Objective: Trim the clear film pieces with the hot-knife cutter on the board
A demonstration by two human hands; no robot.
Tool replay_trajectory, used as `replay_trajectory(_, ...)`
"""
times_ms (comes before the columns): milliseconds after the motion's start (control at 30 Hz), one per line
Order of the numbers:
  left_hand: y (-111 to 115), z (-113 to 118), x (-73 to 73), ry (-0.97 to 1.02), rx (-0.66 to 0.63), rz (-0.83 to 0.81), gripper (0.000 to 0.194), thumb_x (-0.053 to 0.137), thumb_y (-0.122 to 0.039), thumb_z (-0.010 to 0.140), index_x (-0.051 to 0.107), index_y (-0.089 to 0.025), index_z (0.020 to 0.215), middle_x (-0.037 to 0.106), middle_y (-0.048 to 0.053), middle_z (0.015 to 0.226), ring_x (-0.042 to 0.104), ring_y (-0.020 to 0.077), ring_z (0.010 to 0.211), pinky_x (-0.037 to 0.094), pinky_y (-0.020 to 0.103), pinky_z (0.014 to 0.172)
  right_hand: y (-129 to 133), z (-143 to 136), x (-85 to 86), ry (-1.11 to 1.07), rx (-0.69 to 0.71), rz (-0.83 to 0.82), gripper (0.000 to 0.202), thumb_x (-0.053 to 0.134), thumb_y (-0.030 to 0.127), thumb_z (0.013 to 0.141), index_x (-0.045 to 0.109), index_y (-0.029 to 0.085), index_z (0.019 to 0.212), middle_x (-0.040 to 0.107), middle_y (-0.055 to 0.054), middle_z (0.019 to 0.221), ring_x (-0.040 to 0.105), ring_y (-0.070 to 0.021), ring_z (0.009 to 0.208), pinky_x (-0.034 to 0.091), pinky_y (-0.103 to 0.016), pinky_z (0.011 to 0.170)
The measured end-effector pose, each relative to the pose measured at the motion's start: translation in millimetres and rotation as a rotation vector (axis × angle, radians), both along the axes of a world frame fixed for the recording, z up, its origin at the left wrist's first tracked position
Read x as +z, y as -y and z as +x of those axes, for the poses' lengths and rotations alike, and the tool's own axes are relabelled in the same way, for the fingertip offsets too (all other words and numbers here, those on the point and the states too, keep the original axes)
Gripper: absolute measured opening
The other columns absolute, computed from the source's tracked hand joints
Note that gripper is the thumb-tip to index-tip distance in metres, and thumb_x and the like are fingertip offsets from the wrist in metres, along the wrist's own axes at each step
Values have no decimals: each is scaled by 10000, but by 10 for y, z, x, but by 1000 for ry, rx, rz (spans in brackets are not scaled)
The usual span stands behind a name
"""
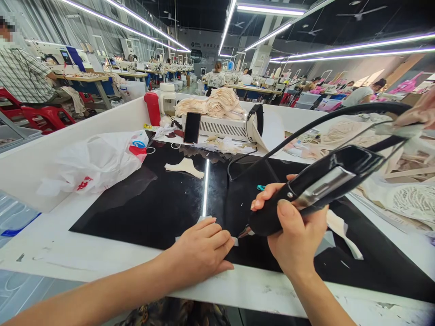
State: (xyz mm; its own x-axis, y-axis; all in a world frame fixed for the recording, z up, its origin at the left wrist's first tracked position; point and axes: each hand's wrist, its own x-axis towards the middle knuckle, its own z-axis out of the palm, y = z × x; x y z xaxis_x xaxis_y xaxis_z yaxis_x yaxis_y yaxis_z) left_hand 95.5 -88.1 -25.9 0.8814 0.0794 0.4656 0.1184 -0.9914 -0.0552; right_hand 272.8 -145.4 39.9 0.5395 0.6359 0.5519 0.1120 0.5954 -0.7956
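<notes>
My left hand [204, 248] lies on the black mat [142, 213], its fingers closed together and pressing down on a small pale grey, film-like piece [235, 242]. Most of that piece is hidden beneath the hand. My right hand [299, 235] is wrapped round a black corded hand tool [326, 181], tilted downward. Its pointed metal tip [245, 232] is at the right edge of the piece, close to my left fingertips; I cannot tell whether it touches. Beside my right wrist lie a cream strip [343, 233] and a grey translucent piece [325, 243].
A curved cream fabric piece [185, 167] lies farther back on the mat. A white plastic bag [98, 158] sits left. Behind are a phone [192, 127], a red bottle [152, 109] and a fabric pile [220, 104]. The tool's black cable [288, 145] arches across the right side.
</notes>
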Motion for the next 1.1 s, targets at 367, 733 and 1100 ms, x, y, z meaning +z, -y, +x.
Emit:
replay_trajectory(367, 20, 25, 20, -17, 4, -10, 428, 578, -507, 1001, 629, -135, 1207, 687, 45, 1022, 644, 194, 993, 451, 396, 1102, 28, -14, 5, -8, 2, -30, 356, 739, 328, 885, 531, 304, 1174, 656, 46, 860, 628, -139, 654, 541, -334, 639)
replay_trajectory(733, 2, 3, -7, -27, 4, 3, 461, 616, -510, 977, 618, -126, 1231, 682, 48, 1019, 629, 204, 998, 454, 407, 1096, 72, -76, 19, -50, 12, 3, 365, 755, 342, 854, 556, 287, 1155, 645, 36, 834, 623, -144, 634, 544, -328, 602)
replay_trajectory(1100, 2, -25, 44, -46, -27, -54, 470, 674, -465, 950, 597, -137, 1278, 688, 50, 1079, 638, 210, 1055, 444, 428, 1130, 81, -74, 92, -77, 0, -14, 352, 765, 335, 835, 581, 284, 1131, 658, 36, 808, 622, -146, 612, 550, -316, 585)
